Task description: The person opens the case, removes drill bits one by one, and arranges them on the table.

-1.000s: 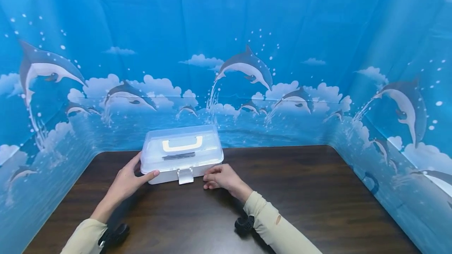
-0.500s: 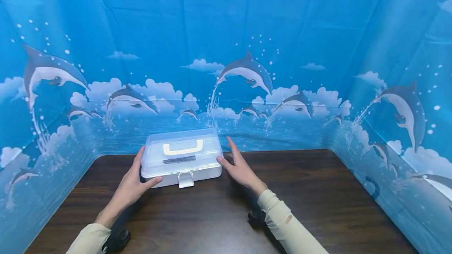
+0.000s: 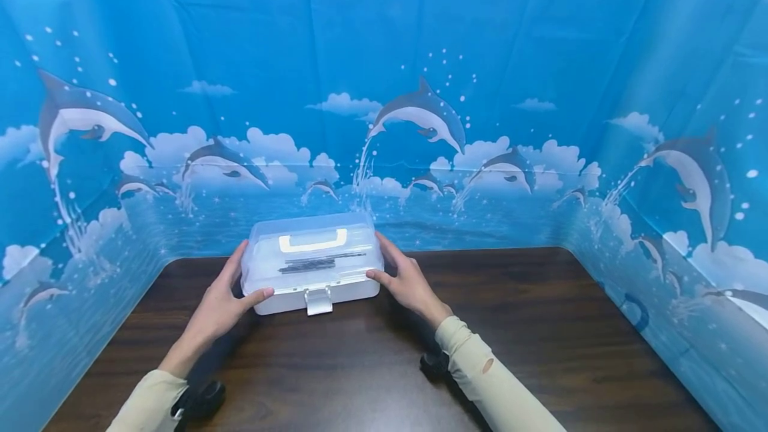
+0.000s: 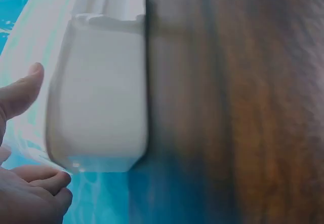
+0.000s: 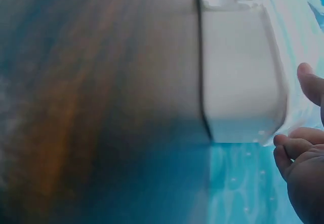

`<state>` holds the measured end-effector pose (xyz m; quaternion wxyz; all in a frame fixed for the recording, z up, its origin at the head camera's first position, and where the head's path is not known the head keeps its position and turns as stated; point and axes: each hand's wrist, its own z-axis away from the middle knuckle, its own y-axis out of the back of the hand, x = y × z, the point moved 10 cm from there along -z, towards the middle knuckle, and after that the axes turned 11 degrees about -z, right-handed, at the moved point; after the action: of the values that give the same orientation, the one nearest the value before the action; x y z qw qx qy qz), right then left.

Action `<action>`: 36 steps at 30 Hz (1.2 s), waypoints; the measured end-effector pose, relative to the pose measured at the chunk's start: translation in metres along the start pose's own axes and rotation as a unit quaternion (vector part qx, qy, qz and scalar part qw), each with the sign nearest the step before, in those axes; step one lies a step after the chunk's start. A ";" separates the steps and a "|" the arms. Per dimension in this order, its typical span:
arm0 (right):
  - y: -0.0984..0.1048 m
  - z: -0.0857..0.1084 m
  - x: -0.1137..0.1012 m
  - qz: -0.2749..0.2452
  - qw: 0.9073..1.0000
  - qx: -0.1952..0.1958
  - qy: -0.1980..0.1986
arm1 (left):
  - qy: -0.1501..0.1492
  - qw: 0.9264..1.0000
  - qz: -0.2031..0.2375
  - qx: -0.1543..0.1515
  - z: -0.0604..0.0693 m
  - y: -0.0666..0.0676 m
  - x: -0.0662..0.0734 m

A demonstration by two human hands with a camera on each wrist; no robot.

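A white plastic storage box with a clear lid (image 3: 324, 221) stands at the table's far edge. On the lid is a white carry handle (image 3: 313, 243), and dark thin rods (image 3: 309, 264) show through the plastic. The front latch (image 3: 319, 301) is flipped outward. My left hand (image 3: 217, 305) holds the left end, its thumb at the lid's front corner and its fingers along the side. At the right end, my right hand (image 3: 411, 283) holds the box in the same way. Both wrist views show the white base (image 4: 101, 92) between table and lid.
The box rests on a dark wood-grain table (image 3: 510, 332). Behind it and along both sides hangs a blue dolphin-printed curtain (image 3: 516, 52), close to the back of the box. Dark devices (image 3: 204, 400) sit at my wrists.
My right hand has moved from the front, beside the latch, to the box's right end and now holds it there. The left hand stays at its end. The dark rods show longer through the lid.
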<state>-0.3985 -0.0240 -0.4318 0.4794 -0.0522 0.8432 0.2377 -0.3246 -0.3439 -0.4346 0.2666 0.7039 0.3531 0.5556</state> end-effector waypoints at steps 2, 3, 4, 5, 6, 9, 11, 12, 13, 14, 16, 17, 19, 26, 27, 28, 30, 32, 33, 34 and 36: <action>0.004 -0.002 -0.005 0.004 1.000 0.004 0.007 | 0.007 1.000 0.006 -0.003 0.000 0.004 0.002; 0.005 -0.002 -0.008 0.007 1.000 0.004 0.012 | 0.011 1.000 0.008 -0.004 0.000 0.005 0.003; 0.007 -0.003 -0.012 0.008 1.000 0.002 0.021 | 0.016 1.000 0.008 -0.004 0.000 0.007 0.004; 0.008 -0.004 -0.015 0.010 1.000 0.001 0.030 | 0.021 1.000 0.008 -0.002 0.000 0.009 0.004; 0.010 -0.004 -0.019 0.014 0.999 -0.001 0.044 | 0.023 1.000 0.006 0.000 0.001 0.011 0.004; 0.014 -0.004 -0.031 0.037 0.995 -0.003 0.088 | 0.020 1.000 0.012 0.008 0.000 0.016 0.006; 0.018 -0.002 -0.039 0.071 0.991 0.010 0.114 | 0.006 1.000 0.022 0.012 0.000 0.019 0.010; 0.020 -0.001 -0.043 0.090 0.988 0.018 0.125 | -0.002 1.000 0.026 0.014 -0.001 0.020 0.012; 0.022 0.001 -0.046 0.106 0.985 0.029 0.133 | -0.011 0.999 0.031 0.019 -0.001 0.021 0.014; 0.024 0.002 -0.049 0.115 0.983 0.040 0.140 | -0.019 0.999 0.039 0.021 -0.001 0.023 0.015; 0.030 0.003 -0.054 0.124 0.980 0.070 0.141 | -0.038 0.998 0.048 0.029 0.000 0.026 0.019; 0.033 0.003 -0.055 0.118 0.979 0.085 0.140 | -0.046 0.997 0.049 0.034 0.000 0.027 0.021; 0.040 0.003 -0.058 0.097 0.979 0.118 0.132 | -0.066 0.996 0.049 0.041 0.002 0.029 0.024; 0.061 0.001 -0.054 -0.011 0.982 0.173 0.080 | -0.108 0.990 0.047 0.082 0.007 0.033 0.026; 0.062 -0.001 -0.051 -0.035 0.983 0.163 0.074 | -0.112 0.988 0.055 0.087 0.008 0.033 0.026; 0.062 -0.001 -0.048 -0.062 0.984 0.150 0.066 | -0.116 0.987 0.062 0.091 0.009 0.033 0.026; 0.060 -0.003 -0.038 -0.124 0.984 0.116 0.051 | -0.123 0.985 0.082 0.092 0.009 0.032 0.026; 0.056 -0.004 -0.024 -0.178 0.981 0.074 0.029 | -0.124 0.983 0.094 0.093 0.010 0.031 0.026; 0.052 -0.004 -0.018 -0.195 0.979 0.053 0.017 | -0.123 0.983 0.096 0.094 0.010 0.030 0.026; 0.049 -0.003 -0.012 -0.204 0.978 0.036 0.007 | -0.121 0.983 0.097 0.096 0.009 0.031 0.027; 0.043 -0.003 -0.003 -0.205 0.979 0.010 -0.008 | -0.116 0.983 0.098 0.104 0.009 0.032 0.027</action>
<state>-0.4122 0.0119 -0.4130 0.5252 -0.2166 0.8132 0.1262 -0.3058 -0.3419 -0.3967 0.1755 0.8188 0.3045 0.4540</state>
